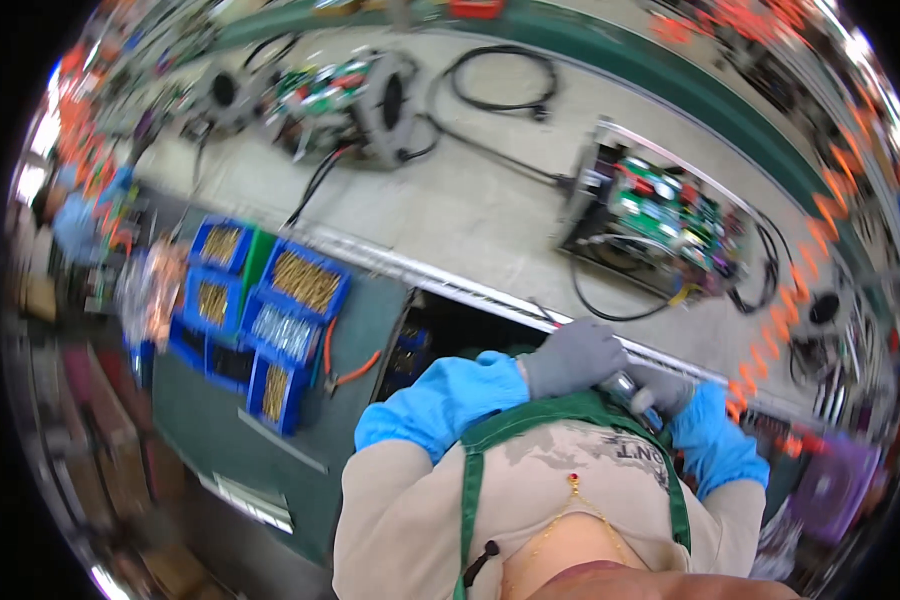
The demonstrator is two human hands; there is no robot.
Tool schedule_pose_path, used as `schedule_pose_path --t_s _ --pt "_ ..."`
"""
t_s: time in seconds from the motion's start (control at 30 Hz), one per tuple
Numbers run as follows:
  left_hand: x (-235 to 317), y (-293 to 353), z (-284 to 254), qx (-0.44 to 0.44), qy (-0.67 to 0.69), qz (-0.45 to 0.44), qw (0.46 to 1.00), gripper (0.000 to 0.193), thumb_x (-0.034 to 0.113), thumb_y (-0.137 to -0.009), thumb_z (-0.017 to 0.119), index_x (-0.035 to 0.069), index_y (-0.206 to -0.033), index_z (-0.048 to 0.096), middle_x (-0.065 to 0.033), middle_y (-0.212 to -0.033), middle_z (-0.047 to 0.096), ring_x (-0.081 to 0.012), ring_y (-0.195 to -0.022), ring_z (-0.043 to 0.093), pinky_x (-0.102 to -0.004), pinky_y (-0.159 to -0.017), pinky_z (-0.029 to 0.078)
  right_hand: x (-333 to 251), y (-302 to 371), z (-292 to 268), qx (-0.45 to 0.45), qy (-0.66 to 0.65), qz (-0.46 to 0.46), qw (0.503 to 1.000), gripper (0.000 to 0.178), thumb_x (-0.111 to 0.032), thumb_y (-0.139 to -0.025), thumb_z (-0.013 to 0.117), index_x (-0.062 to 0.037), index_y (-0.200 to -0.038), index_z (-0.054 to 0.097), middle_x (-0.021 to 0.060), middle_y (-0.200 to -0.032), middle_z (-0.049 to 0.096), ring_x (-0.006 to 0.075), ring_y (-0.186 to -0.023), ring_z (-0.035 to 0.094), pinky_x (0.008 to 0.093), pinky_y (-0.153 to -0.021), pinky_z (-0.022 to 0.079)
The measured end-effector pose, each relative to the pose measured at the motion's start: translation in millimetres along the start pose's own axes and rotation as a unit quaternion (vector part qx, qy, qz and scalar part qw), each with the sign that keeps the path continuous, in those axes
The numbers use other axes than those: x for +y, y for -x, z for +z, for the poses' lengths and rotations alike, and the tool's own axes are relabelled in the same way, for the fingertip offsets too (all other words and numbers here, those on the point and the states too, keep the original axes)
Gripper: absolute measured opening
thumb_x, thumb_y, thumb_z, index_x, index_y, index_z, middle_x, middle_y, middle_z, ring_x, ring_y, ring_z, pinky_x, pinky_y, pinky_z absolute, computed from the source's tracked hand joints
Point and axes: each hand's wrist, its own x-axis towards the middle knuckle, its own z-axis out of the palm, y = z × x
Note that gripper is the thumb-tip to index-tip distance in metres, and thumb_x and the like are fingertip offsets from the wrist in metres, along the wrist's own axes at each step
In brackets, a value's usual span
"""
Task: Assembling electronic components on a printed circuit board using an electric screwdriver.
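Observation:
My left hand point(575, 360), in a grey glove, is closed close to my apron at the bench's front edge. Beside it my gloved right hand point(662, 390) wraps round a silver and blue cylindrical tool point(623, 384), which looks like a power screwdriver. The tool lies between both hands, and its far end is hidden by the left glove. A thin dark tip with a bit of red shows just beyond the left fingers; I cannot tell whether it belongs to the tool. Past the hands, on the bench, stands an open metal chassis with a green circuit board point(660, 205).
Blue bins point(286, 398) of brass-coloured screws or posts stand at left on a green mat point(360, 310), with orange-handled pliers point(330, 375) alongside. Another board unit point(340, 90) and a coiled black cable point(500, 100) lie farther back. An orange coiled hose point(770, 340) hangs at right.

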Motion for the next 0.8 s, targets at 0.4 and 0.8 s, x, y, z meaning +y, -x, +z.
schedule_pose_path --t_s 0.4,0.8 --pt "-97 281 -94 0.398 -0.244 -0.614 0.637 0.03 0.012 -0.078 0.059 0.005 -0.108 0.06 -0.0148 -0.107 0.061 -0.0315 -0.104 0.054 -0.0424 -0.092 0.042 21 -26 11 0.053 -0.286 0.08 0.953 0.063 -0.043 -0.073 0.068 -0.0067 -0.119 0.045 0.0095 -0.074 0.06 0.0171 -0.056 0.058 0.0264 -0.048 0.048" --pt "-136 309 -134 0.05 -0.303 -0.704 0.64 0.021 0.026 -0.082 0.061 0.017 -0.1 0.067 -0.0015 -0.112 0.06 -0.023 -0.108 0.053 -0.0385 -0.09 0.044 -34 -64 56 0.083 -0.241 0.067 0.965 0.069 -0.045 -0.07 0.068 -0.0092 -0.123 0.043 0.0085 -0.07 0.059 0.0161 -0.052 0.057 0.0286 -0.045 0.047"
